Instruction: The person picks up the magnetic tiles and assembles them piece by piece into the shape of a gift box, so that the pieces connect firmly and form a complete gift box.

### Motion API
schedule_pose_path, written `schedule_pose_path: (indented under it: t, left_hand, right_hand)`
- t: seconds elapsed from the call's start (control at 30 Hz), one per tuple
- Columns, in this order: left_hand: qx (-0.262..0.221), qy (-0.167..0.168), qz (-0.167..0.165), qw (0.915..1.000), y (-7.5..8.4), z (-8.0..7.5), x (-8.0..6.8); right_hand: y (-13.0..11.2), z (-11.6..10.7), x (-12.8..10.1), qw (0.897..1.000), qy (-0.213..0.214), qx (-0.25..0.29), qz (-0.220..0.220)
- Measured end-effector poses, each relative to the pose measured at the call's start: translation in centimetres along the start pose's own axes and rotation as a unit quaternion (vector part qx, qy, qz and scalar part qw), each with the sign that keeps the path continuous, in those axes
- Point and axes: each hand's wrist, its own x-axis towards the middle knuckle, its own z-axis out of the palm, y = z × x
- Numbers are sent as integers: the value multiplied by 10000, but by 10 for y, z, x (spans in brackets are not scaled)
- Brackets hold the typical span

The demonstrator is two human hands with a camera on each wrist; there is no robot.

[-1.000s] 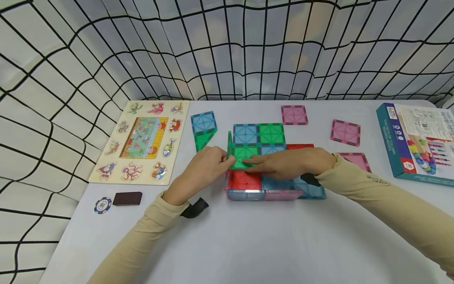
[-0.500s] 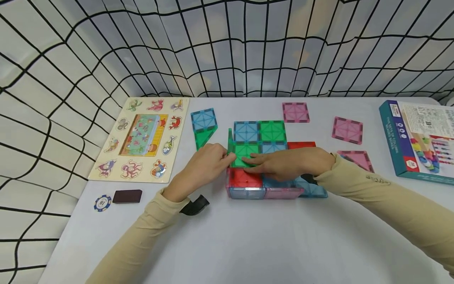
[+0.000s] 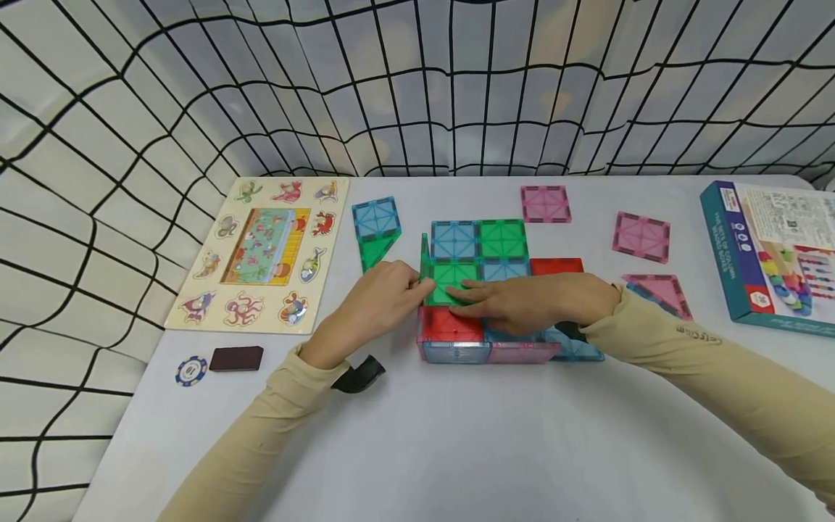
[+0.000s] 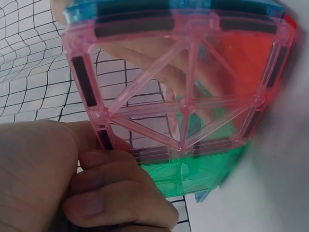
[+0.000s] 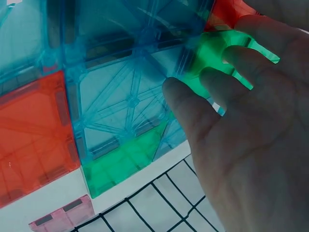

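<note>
Both hands meet at a low block of magnetic tiles (image 3: 485, 290) in the middle of the white table (image 3: 457, 435). The right hand (image 3: 522, 301) lies flat across the top of it, fingers straight and together, fingertips pressing a green tile (image 3: 450, 279) on the left part of the top, seemingly to keep that tile seated while the edge beside it is worked. The right wrist view shows the same: straight fingers (image 5: 227, 72) resting on green plastic, with blue and red tiles next to it.

The left hand (image 3: 378, 301) comes in from the left side. Its fingers curl against the left wall of the block, pinching the edge where an upright green tile (image 3: 423, 254) stands beside the flat green one. In the left wrist view the curled fingers (image 4: 116, 193) sit at the lower corner of a pink tile (image 4: 183, 87), so the grip looks like a brace for the side wall.

Along the near side, the block shows a red tile (image 3: 450, 326) on top. Loose pink tiles (image 3: 544, 204) lie far right of it. A wooden puzzle board (image 3: 264, 250) lies to the left, a boxed toy (image 3: 770, 254) at the right edge, and a chip (image 3: 190, 371) with a dark block (image 3: 236, 358) near left.
</note>
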Motion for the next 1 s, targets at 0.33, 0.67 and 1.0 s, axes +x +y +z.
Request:
schedule_pose_path:
  t: [0.33, 0.67, 1.0]
  left_hand:
    - [-260, -18, -53, 9996, -2, -1, -5]
    - [-661, -601, -121, 9959, -12, -7, -23]
    - [-672, -574, -19, 9961, -19, -5, -39]
  right_hand:
    - [4, 2, -5, 9981, 335, 515, 7]
    - [-19, 10, -58, 9785, 1798, 1005, -111]
    - [14, 33, -129, 9404, 3306, 596, 521]
